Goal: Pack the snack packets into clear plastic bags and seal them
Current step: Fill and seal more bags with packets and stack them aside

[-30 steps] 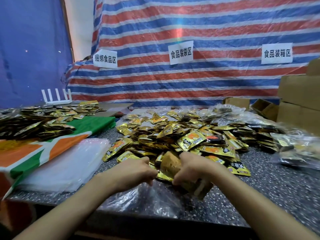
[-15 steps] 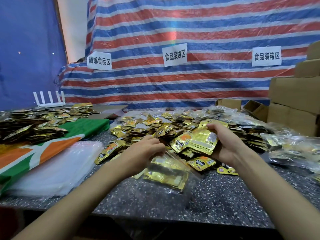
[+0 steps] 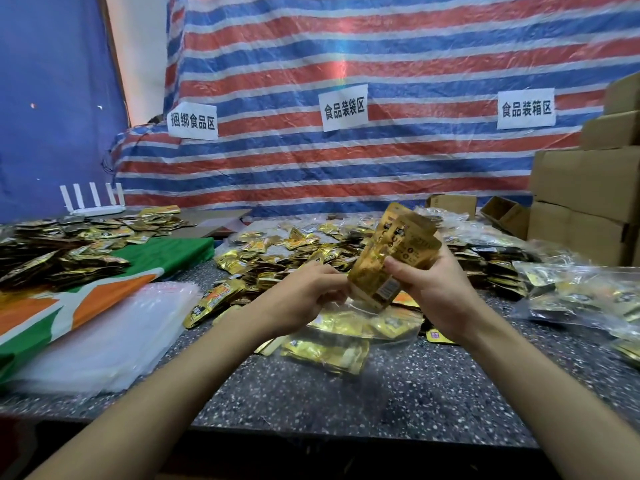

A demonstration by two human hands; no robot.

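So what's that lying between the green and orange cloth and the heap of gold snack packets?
A flat stack of empty clear plastic bags, resting on the speckled table, as the head view shows.

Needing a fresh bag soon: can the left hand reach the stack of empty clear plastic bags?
Likely yes: that stack of clear plastic bags lies uncovered left of the left hand.

L hand fingers curled, R hand raised, thumb pinching, both forearms fwd

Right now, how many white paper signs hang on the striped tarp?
3: left sign, middle sign, right sign, all on the striped tarp. More may lie outside the view.
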